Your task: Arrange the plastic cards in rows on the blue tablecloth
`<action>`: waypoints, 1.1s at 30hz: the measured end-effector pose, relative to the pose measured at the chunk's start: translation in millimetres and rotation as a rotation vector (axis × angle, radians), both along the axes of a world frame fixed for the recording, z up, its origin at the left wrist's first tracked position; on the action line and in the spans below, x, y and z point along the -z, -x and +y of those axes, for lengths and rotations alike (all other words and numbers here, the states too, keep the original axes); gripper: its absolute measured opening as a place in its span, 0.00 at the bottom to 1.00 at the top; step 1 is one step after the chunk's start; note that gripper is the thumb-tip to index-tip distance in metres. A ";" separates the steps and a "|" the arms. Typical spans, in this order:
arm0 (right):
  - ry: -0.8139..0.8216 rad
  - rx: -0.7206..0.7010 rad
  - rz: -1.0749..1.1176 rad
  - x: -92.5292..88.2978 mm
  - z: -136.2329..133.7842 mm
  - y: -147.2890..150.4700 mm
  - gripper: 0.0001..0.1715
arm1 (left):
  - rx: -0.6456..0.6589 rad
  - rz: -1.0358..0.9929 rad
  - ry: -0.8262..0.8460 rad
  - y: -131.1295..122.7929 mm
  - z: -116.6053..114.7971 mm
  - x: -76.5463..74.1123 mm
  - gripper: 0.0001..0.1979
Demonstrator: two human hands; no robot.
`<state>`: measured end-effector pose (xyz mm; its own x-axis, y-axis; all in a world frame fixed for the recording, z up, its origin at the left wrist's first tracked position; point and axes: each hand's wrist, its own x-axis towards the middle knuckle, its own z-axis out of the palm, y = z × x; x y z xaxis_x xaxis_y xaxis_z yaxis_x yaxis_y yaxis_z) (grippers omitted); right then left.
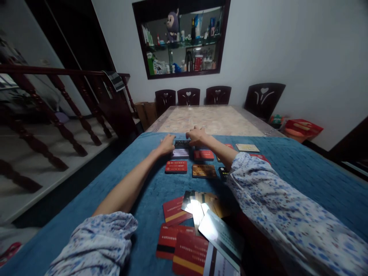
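Both arms reach forward over the blue cloth (pixel 115 165). My left hand (pixel 167 144) rests at the left end of a black card stack (pixel 182 143), fingers stretched out. At its right end is my right hand (pixel 197 136), fingers apart and slightly bent. Nearer lie a pale card stack (pixel 180 153), a red one (pixel 204 155), another red one (pixel 176 166) and a brown-gold one (pixel 204 171). A black stack (pixel 223 173) is partly hidden by my right sleeve. Loose overlapping cards, among them a red card (pixel 189 253) and a silver card (pixel 221 234), lie close to me.
A cream card stack (pixel 247 147) lies to the right, with red cards (pixel 260 157) partly behind my sleeve. Beyond the cloth the stone tabletop (pixel 207 119) shows. Dark chairs (pixel 188 97) stand at its far side, a wooden railing (pixel 66 90) at the left.
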<state>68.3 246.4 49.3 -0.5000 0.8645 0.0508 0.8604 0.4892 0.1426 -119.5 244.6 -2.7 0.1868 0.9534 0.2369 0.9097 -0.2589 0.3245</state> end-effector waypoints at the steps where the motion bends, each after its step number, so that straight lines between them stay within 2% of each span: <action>1: -0.014 -0.012 0.013 -0.7 -3.9 -1.0 0.21 | -0.017 0.028 -0.016 -1.9 -5.1 -1.1 0.27; 4: -0.047 -0.043 0.045 -1.4 -18.0 -3.7 0.16 | -0.024 0.075 -0.081 -8.6 -20.3 -2.8 0.21; 8: -0.088 -0.099 0.083 2.5 -37.8 -6.2 0.16 | 0.012 0.064 -0.132 -16.1 -41.2 -1.8 0.18; 20: -0.102 -0.177 0.113 14.0 -90.2 -19.8 0.16 | 0.068 0.044 -0.129 -33.5 -109.6 -6.1 0.19; 26: -0.117 -0.213 0.097 25.8 -119.5 -34.1 0.13 | 0.138 0.023 -0.143 -41.8 -148.0 -1.4 0.18; 33: -0.105 -0.228 0.089 36.0 -157.5 -56.5 0.13 | 0.254 0.042 -0.109 -51.9 -188.3 5.8 0.18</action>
